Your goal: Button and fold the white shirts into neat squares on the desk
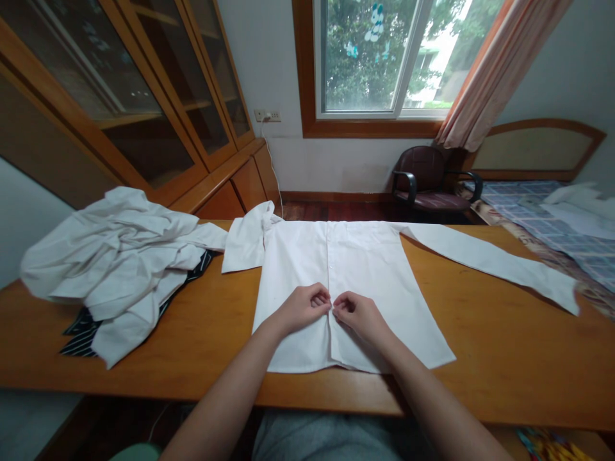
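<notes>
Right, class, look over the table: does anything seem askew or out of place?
The white shirt looks lopsided: its picture-left sleeve is bunched short, while its picture-right sleeve stretches out across the table. Further left, a crumpled heap of white cloth looks untidy. I see nothing spilled or damaged.

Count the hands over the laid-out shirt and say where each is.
2: the left hand just left of the shirt's front opening, the right hand just right of it, the two nearly meeting. No other hand shows.
</notes>
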`<action>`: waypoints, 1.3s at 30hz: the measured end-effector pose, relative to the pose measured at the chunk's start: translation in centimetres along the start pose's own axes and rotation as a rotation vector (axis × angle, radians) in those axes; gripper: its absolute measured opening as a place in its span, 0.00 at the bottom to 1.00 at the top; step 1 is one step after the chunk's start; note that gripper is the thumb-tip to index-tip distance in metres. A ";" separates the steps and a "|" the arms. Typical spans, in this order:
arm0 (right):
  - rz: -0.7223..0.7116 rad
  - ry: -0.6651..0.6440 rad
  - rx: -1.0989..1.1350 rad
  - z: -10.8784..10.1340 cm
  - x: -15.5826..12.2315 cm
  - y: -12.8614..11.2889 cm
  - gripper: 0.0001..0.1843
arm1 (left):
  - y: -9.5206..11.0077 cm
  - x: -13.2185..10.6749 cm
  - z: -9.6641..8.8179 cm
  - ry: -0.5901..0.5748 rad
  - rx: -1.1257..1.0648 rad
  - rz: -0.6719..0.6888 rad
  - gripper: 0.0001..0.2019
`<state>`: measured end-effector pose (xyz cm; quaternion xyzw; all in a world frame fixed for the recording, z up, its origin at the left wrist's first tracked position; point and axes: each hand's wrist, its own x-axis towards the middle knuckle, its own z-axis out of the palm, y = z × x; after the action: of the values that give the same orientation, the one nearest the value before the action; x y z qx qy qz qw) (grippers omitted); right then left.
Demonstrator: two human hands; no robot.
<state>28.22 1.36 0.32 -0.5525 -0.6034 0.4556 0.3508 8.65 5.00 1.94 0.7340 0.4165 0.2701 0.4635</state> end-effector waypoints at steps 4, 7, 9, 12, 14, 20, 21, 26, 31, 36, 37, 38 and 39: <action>-0.049 0.031 -0.057 0.1 -0.1 -0.1 0.06 | -0.3 0.6 0.0 -0.040 -0.134 -0.149 0.07; -0.071 0.040 -0.096 0.2 -0.2 -0.3 0.05 | -0.3 0.9 -0.1 -0.092 -0.205 -0.212 0.10; -0.089 0.047 -0.157 0.2 -0.3 -0.4 0.05 | -0.1 1.0 -0.1 -0.103 -0.231 -0.231 0.11; -0.129 0.063 -0.288 0.1 -0.5 -0.5 0.05 | 0.2 1.2 -0.1 -0.101 -0.267 -0.244 0.12; -0.168 0.079 -0.358 0.0 -0.5 -0.5 0.06 | 0.3 1.2 -0.1 -0.097 -0.280 -0.262 0.12; -0.262 0.088 -0.459 -0.5 -0.4 0.3 0.03 | -0.4 1.3 0.1 -0.072 -0.293 -0.306 0.11; -0.268 0.085 -0.467 -0.5 -0.4 0.4 0.03 | -0.6 1.2 0.2 -0.064 -0.305 -0.301 0.11; -0.286 0.049 -0.473 -0.3 -0.3 0.3 0.01 | -1.2 1.1 0.4 -0.023 -0.315 -0.282 0.11; -0.272 0.040 -0.462 -0.3 -0.3 0.0 0.02 | -1.2 0.8 0.4 -0.008 -0.306 -0.242 0.11; -0.263 0.046 -0.472 -0.2 -0.3 -0.1 0.02 | -1.0 0.5 0.3 0.011 -0.219 -0.211 0.10; -0.264 0.048 -0.474 -0.2 -0.3 -0.1 0.02 | -0.8 0.5 0.3 0.014 -0.200 -0.213 0.10; -0.267 0.051 -0.472 -0.2 -0.3 -0.1 0.03 | -0.6 0.4 0.3 0.017 -0.181 -0.214 0.10; -0.271 0.055 -0.469 -0.2 -0.3 0.0 0.03 | -0.4 0.4 0.3 0.019 -0.166 -0.212 0.10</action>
<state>28.40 1.08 0.43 -0.5450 -0.7511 0.2370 0.2876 8.96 5.27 1.47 0.6422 0.4724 0.2600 0.5449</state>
